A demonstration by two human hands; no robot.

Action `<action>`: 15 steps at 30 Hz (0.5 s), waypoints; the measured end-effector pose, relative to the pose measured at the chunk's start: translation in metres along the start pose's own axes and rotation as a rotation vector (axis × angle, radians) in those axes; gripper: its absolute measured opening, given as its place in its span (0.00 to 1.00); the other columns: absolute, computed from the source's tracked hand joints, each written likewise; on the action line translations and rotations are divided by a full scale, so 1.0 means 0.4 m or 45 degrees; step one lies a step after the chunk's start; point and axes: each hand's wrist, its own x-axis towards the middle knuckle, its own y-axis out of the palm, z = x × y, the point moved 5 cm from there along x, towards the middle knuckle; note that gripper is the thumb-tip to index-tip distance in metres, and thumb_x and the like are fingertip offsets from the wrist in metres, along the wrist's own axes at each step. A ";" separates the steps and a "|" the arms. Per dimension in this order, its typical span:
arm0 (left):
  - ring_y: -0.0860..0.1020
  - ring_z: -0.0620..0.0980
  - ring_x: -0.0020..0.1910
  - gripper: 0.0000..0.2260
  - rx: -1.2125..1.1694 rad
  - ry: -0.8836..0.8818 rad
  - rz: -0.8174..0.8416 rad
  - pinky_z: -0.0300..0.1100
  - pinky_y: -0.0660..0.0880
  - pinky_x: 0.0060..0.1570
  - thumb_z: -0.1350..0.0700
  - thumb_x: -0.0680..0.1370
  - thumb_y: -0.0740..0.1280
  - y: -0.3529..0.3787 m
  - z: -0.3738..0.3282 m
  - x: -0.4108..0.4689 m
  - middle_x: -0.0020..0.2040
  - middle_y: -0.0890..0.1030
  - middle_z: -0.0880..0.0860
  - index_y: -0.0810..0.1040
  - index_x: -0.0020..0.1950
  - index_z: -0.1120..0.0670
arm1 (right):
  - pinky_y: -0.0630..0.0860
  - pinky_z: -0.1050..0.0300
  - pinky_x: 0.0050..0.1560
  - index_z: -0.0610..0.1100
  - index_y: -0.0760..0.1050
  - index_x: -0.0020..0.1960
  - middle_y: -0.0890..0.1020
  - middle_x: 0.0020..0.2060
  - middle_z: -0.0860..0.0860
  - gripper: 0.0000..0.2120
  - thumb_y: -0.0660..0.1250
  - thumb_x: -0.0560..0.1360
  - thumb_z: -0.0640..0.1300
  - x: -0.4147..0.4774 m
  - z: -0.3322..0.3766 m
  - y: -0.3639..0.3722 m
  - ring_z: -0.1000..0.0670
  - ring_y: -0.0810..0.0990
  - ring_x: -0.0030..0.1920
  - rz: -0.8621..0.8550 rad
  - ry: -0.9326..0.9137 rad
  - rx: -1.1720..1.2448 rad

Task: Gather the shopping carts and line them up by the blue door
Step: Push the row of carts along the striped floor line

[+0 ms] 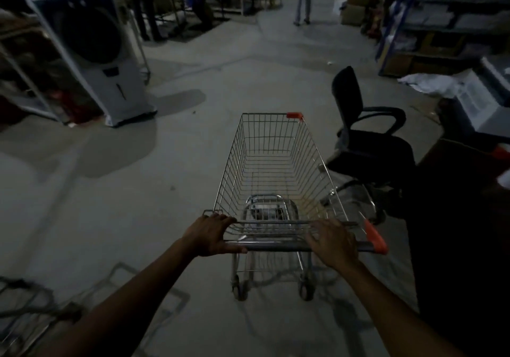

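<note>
The fingers of our left hand curl over the rear rim of the silver wire shopping cart, with the thumb under its grey handle bar. Our right hand lies on that bar with its fingers spread, near the orange end cap. The cart stands on the grey concrete floor, and a black office chair is just beside its right wall. Farther left, the top label of a white air cooler is too blurred to read.
</note>
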 end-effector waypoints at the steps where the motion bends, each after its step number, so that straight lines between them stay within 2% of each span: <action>1: 0.73 0.52 0.67 0.48 -0.012 -0.038 -0.009 0.49 0.70 0.64 0.17 0.67 0.54 -0.005 0.006 0.017 0.70 0.75 0.52 0.66 0.77 0.49 | 0.72 0.53 0.52 0.52 0.79 0.59 0.80 0.57 0.53 0.18 0.58 0.78 0.60 0.045 -0.008 0.003 0.48 0.75 0.60 0.021 -0.027 -0.003; 4: 0.73 0.52 0.67 0.52 -0.037 -0.149 -0.026 0.49 0.70 0.64 0.15 0.64 0.49 -0.019 0.020 0.060 0.70 0.75 0.51 0.67 0.76 0.49 | 0.74 0.51 0.54 0.52 0.78 0.59 0.80 0.58 0.53 0.23 0.53 0.75 0.63 0.167 -0.017 0.000 0.49 0.75 0.61 0.088 -0.117 -0.018; 9: 0.72 0.51 0.67 0.53 -0.109 -0.315 -0.042 0.49 0.69 0.66 0.14 0.63 0.49 -0.036 0.064 0.123 0.70 0.75 0.51 0.67 0.76 0.49 | 0.74 0.50 0.55 0.51 0.78 0.59 0.80 0.57 0.53 0.30 0.48 0.71 0.65 0.355 0.002 -0.001 0.49 0.74 0.61 0.149 -0.282 -0.023; 13: 0.73 0.52 0.67 0.54 -0.142 -0.428 -0.054 0.50 0.70 0.65 0.14 0.62 0.48 -0.058 0.133 0.176 0.69 0.75 0.51 0.68 0.75 0.48 | 0.69 0.50 0.63 0.51 0.72 0.70 0.75 0.67 0.53 0.27 0.53 0.76 0.62 0.492 0.060 -0.005 0.48 0.68 0.69 0.229 -0.377 -0.016; 15: 0.73 0.52 0.66 0.53 -0.165 -0.485 -0.074 0.49 0.71 0.64 0.13 0.61 0.50 -0.070 0.180 0.206 0.69 0.76 0.51 0.68 0.75 0.47 | 0.68 0.51 0.63 0.51 0.71 0.70 0.75 0.68 0.53 0.29 0.52 0.76 0.63 0.565 0.095 -0.005 0.48 0.68 0.70 0.246 -0.424 -0.012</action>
